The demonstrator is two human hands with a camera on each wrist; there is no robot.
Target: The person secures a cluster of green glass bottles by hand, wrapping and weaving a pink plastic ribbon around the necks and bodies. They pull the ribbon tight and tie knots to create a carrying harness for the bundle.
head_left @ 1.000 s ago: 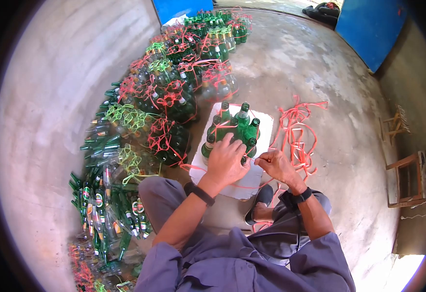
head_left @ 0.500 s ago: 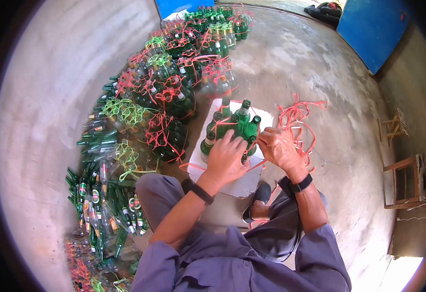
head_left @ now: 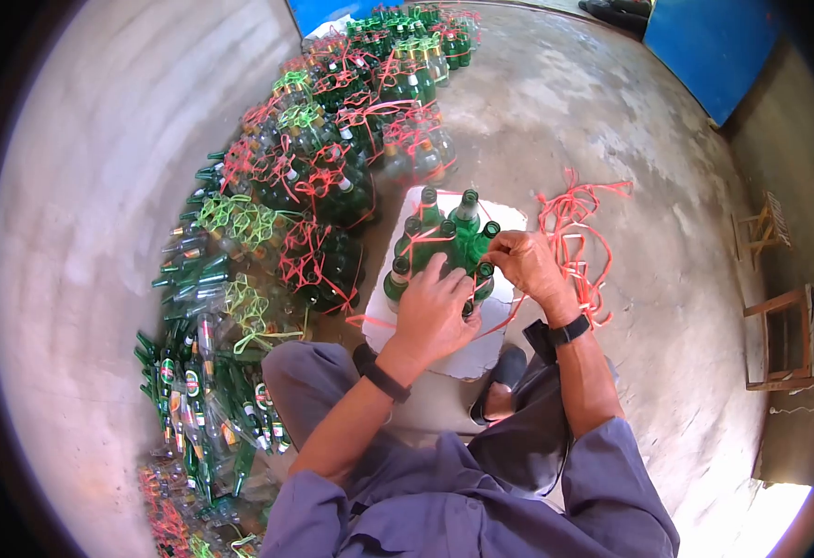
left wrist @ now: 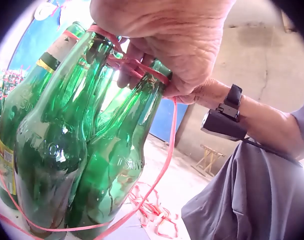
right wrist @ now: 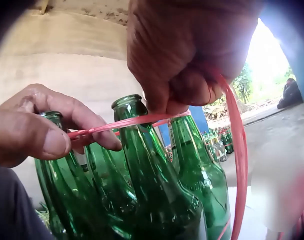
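Observation:
Several green glass bottles (head_left: 465,219) stand upright in a tight cluster on a white slab (head_left: 467,361). My left hand (head_left: 433,302) reaches over the near side, thumb and fingers gripping the neck of a bottle (right wrist: 53,117). By that thumb begins a pink plastic strap (right wrist: 132,121), which runs across the neck of another bottle (right wrist: 162,185). My right hand (head_left: 529,268) pinches the strap close beside the bottle necks on the right; its loose length hangs down from the fingers. Low around the bottles passes another stretch of pink strap (left wrist: 92,227).
Loose pink strap (head_left: 582,219) lies heaped on the floor to the right. Tied bottle bundles (head_left: 323,177) line the left side, with loose bottles (head_left: 193,372) lying nearer. Wooden frame furniture (head_left: 779,339) stands by the right wall; blue doors (head_left: 709,56) are at the back.
My right hand has moved up and inward from beside the slab to the bottle necks, bringing the strap along their right side. The left hand stays on the near bottle.

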